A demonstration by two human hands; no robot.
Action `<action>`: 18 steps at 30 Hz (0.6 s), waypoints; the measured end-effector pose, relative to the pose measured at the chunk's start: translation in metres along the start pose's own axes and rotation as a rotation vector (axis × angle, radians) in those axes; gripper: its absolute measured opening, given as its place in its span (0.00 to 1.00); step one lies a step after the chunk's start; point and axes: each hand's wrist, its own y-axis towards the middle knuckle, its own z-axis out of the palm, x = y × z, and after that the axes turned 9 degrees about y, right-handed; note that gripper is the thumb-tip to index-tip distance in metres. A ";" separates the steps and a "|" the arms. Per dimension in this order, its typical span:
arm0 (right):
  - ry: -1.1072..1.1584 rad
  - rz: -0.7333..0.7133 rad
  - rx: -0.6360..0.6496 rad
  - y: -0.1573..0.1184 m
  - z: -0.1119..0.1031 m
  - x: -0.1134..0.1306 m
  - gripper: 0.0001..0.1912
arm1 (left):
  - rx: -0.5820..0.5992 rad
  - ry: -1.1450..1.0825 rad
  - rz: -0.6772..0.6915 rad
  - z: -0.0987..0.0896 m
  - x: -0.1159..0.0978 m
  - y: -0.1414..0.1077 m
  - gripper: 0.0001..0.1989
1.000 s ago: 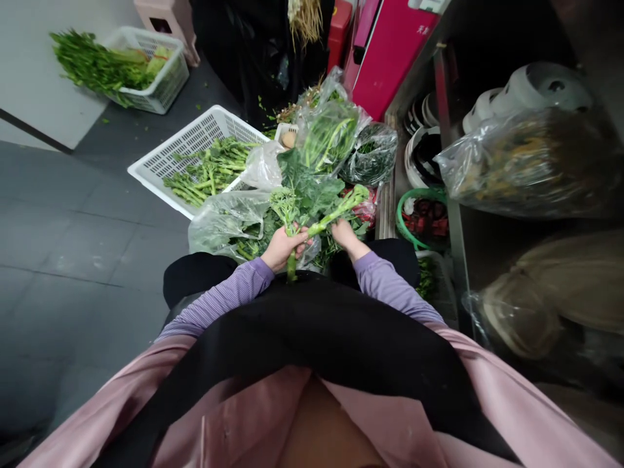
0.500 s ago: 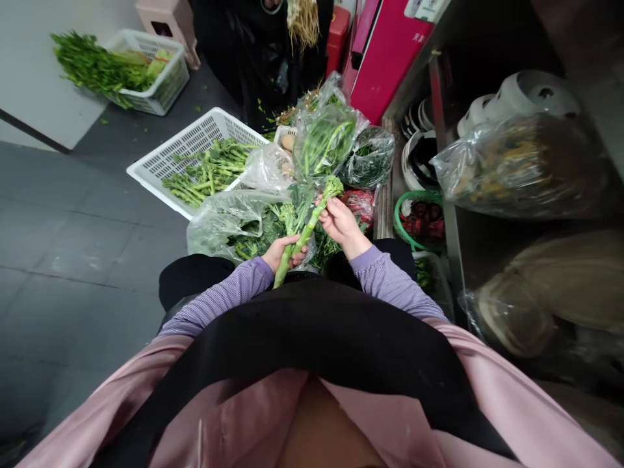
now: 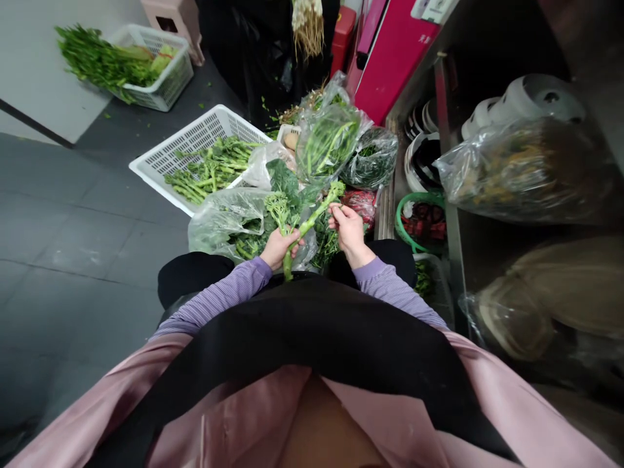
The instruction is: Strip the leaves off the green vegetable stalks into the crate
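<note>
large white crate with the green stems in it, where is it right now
In the head view, the large white crate is left of centre, ahead of the left hand and just beyond the translucent plastic bag.

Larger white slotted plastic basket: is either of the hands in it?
No, the left hand grips green broccoli-like stems and the right hand is near them, both outside the basket.

The person's left hand [image 3: 279, 250] grips budded green stalks [image 3: 312, 222], one slanting far and right. The right hand [image 3: 350, 231] has its fingertips beside that stalk's head; contact is unclear. Far left of the hands, a white basket [image 3: 188, 135] holds cut stalks [image 3: 209, 172]; to the right sits a green-rimmed basket [image 3: 399, 225].
</note>
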 end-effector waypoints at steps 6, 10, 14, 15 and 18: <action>0.033 0.013 0.130 0.003 0.004 0.023 0.11 | -0.228 0.157 0.101 0.005 -0.001 -0.002 0.19; 0.085 0.058 0.116 0.009 0.006 0.024 0.12 | -0.259 0.169 0.079 0.005 0.003 -0.001 0.19; 0.226 0.199 0.069 0.014 0.007 0.017 0.14 | -0.215 0.110 0.040 0.004 0.010 -0.002 0.21; 0.269 0.254 0.055 0.014 0.007 0.015 0.14 | -0.214 0.083 0.028 0.003 0.010 -0.002 0.22; 0.366 0.408 0.077 0.016 0.013 0.011 0.13 | -0.174 -0.026 -0.014 -0.001 0.008 -0.003 0.23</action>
